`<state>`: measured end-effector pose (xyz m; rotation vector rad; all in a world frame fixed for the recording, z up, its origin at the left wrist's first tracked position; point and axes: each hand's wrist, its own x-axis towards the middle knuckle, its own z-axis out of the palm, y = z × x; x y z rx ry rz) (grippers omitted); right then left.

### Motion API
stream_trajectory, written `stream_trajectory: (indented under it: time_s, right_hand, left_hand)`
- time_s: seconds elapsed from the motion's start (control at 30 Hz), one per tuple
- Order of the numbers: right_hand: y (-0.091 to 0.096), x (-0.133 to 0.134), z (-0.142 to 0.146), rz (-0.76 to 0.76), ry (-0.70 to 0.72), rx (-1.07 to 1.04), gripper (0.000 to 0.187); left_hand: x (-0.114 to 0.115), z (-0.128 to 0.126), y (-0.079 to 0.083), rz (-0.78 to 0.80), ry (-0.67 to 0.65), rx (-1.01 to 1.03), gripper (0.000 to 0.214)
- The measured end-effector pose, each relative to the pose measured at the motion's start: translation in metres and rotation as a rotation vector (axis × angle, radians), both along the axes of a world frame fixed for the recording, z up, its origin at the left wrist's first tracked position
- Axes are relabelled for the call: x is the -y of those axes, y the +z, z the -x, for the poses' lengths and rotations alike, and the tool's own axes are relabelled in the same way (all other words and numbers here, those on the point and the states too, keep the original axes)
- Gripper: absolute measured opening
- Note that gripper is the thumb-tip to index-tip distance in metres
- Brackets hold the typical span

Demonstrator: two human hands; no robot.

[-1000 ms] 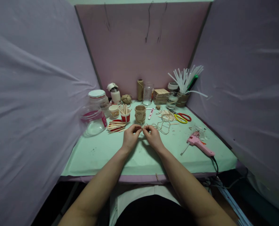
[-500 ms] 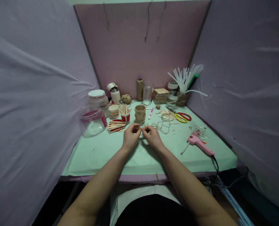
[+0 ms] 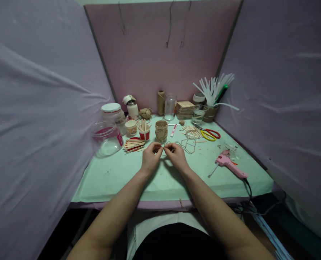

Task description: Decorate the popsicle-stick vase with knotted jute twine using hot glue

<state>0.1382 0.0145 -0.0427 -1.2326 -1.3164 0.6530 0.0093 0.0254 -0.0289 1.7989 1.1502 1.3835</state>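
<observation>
1. Purple cloth point(image 3: 36, 108) is hung along both sides, and a pink panel point(image 3: 155, 54) is set behind the far edge of the table.
2. A green table point(image 3: 117, 177) is covered with craft things, mostly along its far edge.
3. The left hand point(image 3: 150, 159) and right hand point(image 3: 178, 157) are held close together over the middle of the table, fingertips almost touching.
4. A clear jar point(image 3: 108, 137) is laid on its side at the left edge.
5. A pink glue gun point(image 3: 229, 163) is laid near the right edge, well apart from the hands.
6. Scissors point(image 3: 209, 134) are laid toward the far right corner.
7. A twine-wrapped cup point(image 3: 161, 130) is stood upright just beyond the hands.
8. Flat sticks point(image 3: 133, 144) are piled between jar and left hand.
9. Twine point(image 3: 187, 142) is trailed loosely from the right hand toward the scissors. Its end is pinched between thumb and fingers of both hands, though the grip is too small to be seen exactly.
</observation>
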Motion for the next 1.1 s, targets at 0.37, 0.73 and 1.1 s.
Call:
stream_trajectory:
  time_s: [0.37,0.73,1.1]
  right_hand:
    - [-0.0064,-0.0064,-0.0007,0.071,0.089,-0.029,0.011]
    - [-0.0015,-0.0023,-0.0008,0.17,0.151,-0.132,0.017]
    - [0.0002,-0.0009,-0.0025,0.162,0.154,-0.118,0.02]
  left_hand:
    - [-0.0011,0.0023,-0.0016,0.042,-0.043,0.006,0.012]
    - [-0.0072,0.0023,-0.0046,0.105,-0.073,0.102,0.017]
    - [-0.0072,0.0003,-0.0029,0.234,-0.117,0.248,0.022]
